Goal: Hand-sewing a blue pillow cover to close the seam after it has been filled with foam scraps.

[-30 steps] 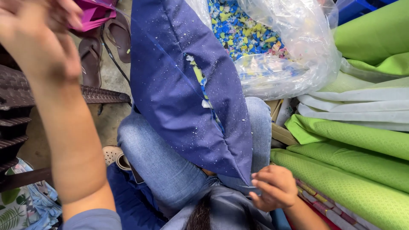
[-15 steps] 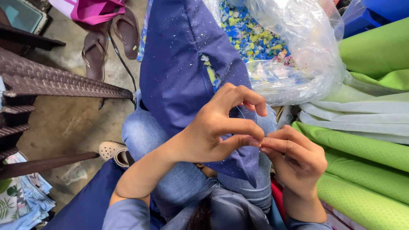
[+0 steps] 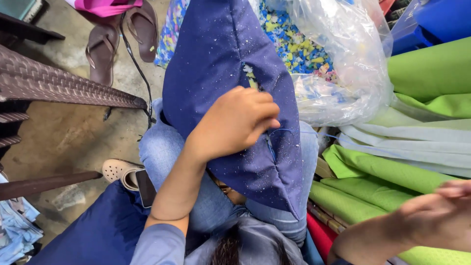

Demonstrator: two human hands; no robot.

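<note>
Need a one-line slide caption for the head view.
Left hand pinches a navy cushion's open seam while right hand is raised beside green fabric rolls.

A pair of brown sandals (image 3: 122, 39) lies on the concrete floor (image 3: 64, 132) near its upper-left edge; a clear plastic bag (image 3: 338, 59) of coloured foam scraps sits at upper right; green fabric rolls (image 3: 392, 172) stack along the right; a phone (image 3: 145, 188) rests lower left.

The cushion (image 3: 230, 88) stands on the person's lap; the foam-scrap bag (image 3: 333, 59) lies behind it, fabric rolls (image 3: 422, 73) right, sandals (image 3: 122, 39) left.
</note>
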